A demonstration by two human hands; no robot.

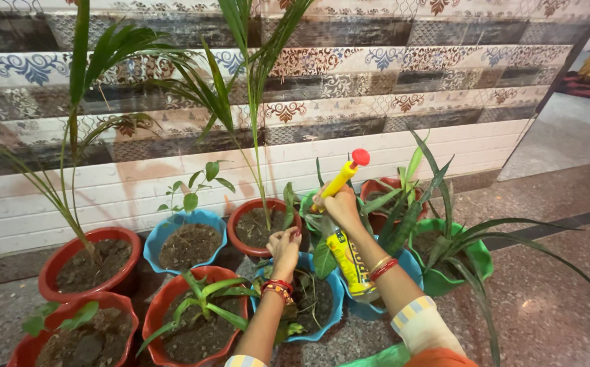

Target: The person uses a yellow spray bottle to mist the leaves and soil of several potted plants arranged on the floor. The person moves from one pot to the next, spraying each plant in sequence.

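Observation:
My right hand [342, 206] grips the top of a yellow pump sprayer bottle [350, 265], which hangs below it against my forearm. Its yellow pump rod with a red knob [360, 158] sticks up and to the right above the hand. My left hand [285, 246] hovers just left of it with curled fingers, above a blue pot [333, 300] holding a small leafy plant. Nothing shows in the left hand. Both wrists carry red bangles.
Several potted plants crowd the floor along a patterned tiled wall: red pots [55, 264] at the left, a blue pot [165, 234], a red pot with a tall palm [242, 212], a green pot [480, 259] with long leaves. Speckled stone floor [553, 285] stretches right.

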